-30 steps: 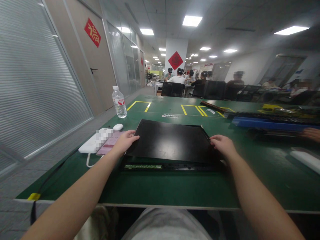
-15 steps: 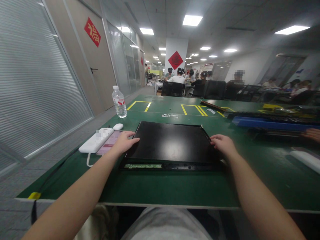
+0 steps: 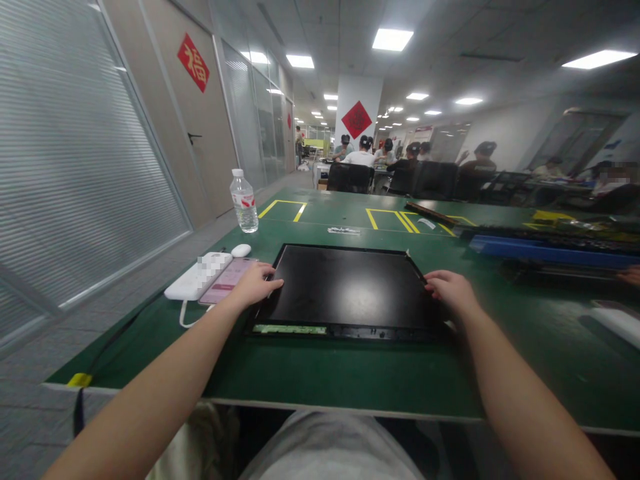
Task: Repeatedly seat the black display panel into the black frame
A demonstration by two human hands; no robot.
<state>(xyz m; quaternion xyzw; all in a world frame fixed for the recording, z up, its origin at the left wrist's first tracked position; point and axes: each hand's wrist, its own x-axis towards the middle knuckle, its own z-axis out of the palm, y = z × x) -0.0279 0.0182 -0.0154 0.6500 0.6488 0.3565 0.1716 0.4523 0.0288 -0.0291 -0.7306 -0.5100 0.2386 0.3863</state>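
Only thing I can read from here is the gold 福 on the red diamond sign [image 3: 193, 63] on the door [image 3: 203, 127]. Pillar sign [image 3: 357, 120], bottle label [image 3: 244, 201], phone screen [image 3: 227, 280]? Too blurry for me.

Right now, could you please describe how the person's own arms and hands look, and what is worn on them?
The left hand and the right hand are bare: I see no gloves, rings, watch or bracelet. The forearms show no sleeves, cables or markings; the upper arms are out of view. At the bottom edge, a light grey garment shows.
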